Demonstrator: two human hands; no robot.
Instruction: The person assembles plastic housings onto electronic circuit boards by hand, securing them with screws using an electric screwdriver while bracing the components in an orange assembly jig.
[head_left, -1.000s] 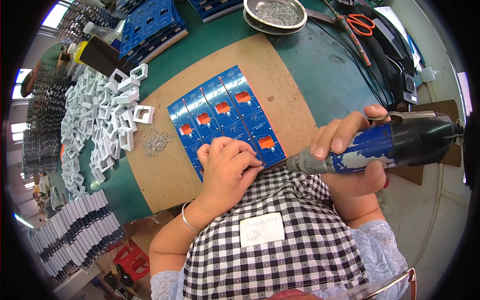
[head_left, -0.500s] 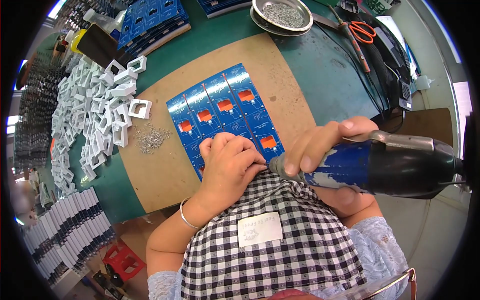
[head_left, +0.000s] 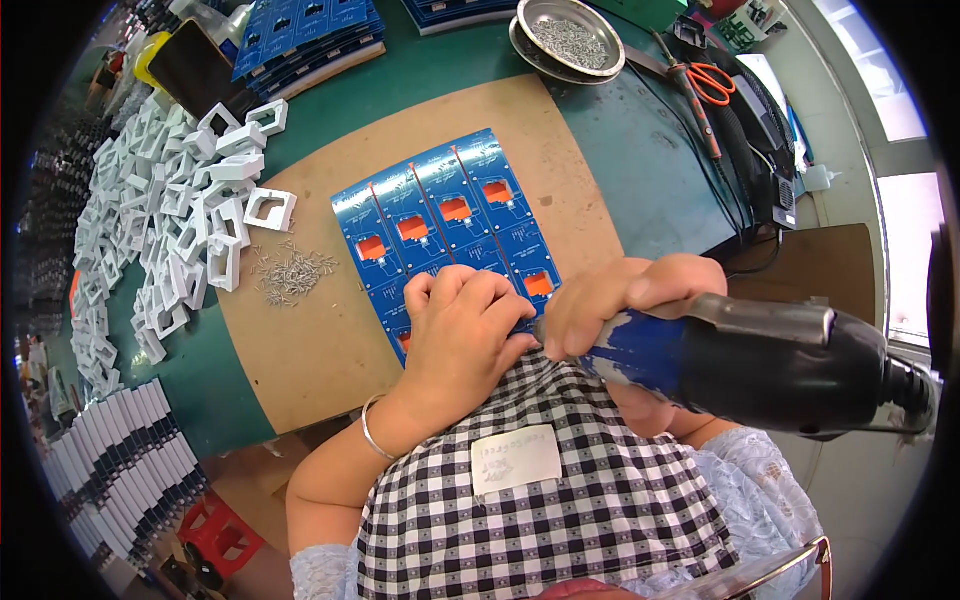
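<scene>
- Brown mat (head_left: 560,150) carries the white-lettered blue circuit-board panel (head_left: 468,256), centre.
- Checked apron (head_left: 560,535), near, bears a handwritten white label (head_left: 515,462).
- Right hand (head_left: 635,295) grips a blue-and-black power screwdriver (head_left: 760,370).
- Left hand (head_left: 462,335) curls at the panel's near edge; whether it pinches anything, I cannot tell.

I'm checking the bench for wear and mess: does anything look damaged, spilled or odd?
The tool in the right hand looks worn: its blue paint is chipped in pale patches. Loose metal bits lie heaped on the brown sheet, while similar ones sit in a bowl; that may be deliberate.
</scene>
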